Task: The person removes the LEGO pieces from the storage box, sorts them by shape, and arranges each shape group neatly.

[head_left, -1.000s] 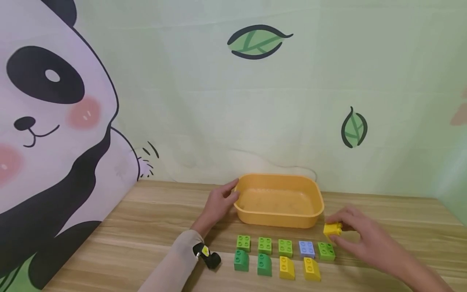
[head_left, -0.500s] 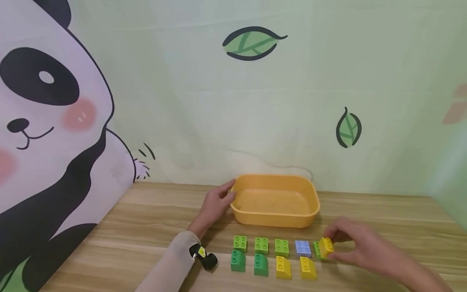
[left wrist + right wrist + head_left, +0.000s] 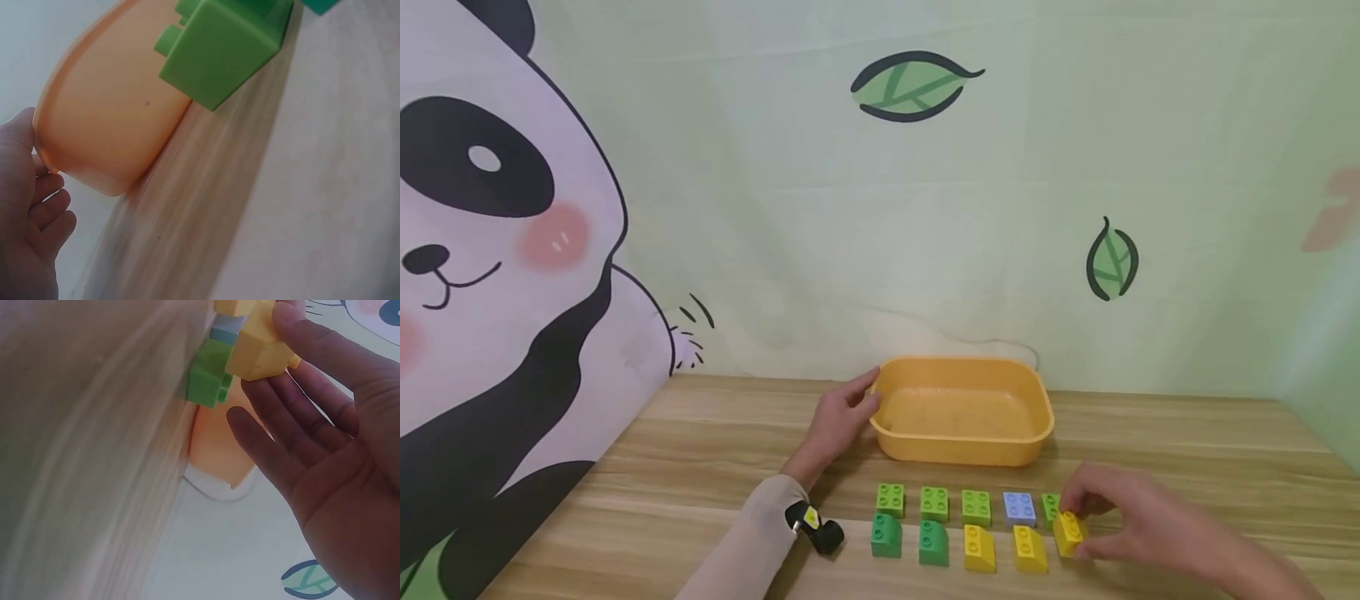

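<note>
In the head view my right hand [image 3: 1138,521] pinches a yellow toy brick [image 3: 1069,534] with one sloped side, at the right end of the front row. The right wrist view shows the yellow brick [image 3: 259,344] between thumb and fingers, near a light green brick [image 3: 211,372]. My left hand [image 3: 838,425] grips the left end of an orange plastic tub [image 3: 962,450], thumb and fingers at its rim. In that front row stand two dark green curved bricks [image 3: 933,546] and two yellow sloped bricks [image 3: 1030,550].
Behind them runs a row of light green square bricks [image 3: 976,507] with one blue brick [image 3: 1019,508] among them. The wooden table [image 3: 700,467] meets a cloth backdrop [image 3: 1000,208] printed with a panda and leaves. A small black device [image 3: 823,533] sits on the left sleeve.
The right hand has brought the yellow brick from beside the tub toward me, past the right-hand green brick, to the front row's end. The left hand keeps its hold on the tub.
</note>
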Tool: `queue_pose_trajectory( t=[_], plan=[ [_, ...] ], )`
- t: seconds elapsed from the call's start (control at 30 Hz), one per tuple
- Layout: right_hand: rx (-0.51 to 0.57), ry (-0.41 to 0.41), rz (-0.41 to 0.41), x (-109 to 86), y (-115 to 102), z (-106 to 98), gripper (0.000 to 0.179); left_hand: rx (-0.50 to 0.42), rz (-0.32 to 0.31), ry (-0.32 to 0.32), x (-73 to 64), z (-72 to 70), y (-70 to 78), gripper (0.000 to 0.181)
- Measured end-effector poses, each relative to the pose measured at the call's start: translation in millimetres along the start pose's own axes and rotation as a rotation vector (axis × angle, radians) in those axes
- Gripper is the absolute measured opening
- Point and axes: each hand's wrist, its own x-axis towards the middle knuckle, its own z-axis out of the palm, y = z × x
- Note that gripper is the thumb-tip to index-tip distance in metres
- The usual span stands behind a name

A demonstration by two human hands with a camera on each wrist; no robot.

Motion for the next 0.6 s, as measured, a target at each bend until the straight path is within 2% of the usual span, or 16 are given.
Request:
queue_pose_trajectory(
  t=[0.27, 0.5, 0.6],
  plan=[
    [0.005, -0.031, -0.033, 2.2, 3.2, 6.1, 0.036, -0.010, 0.003, -0.004, -0.2, -0.6, 1.1, 0.050],
    [-0.001, -0.079, 0.058, 4.3, 3.7, 7.6, 0.038, -0.011, 0.017, -0.006, -0.8, -0.8, -1.3, 0.049],
    [-0.013, -0.083, 0.072, 3.6, 3.5, 7.7, 0.039, -0.012, 0.029, -0.004, -0.1, -0.4, -1.3, 0.049]
  ],
)
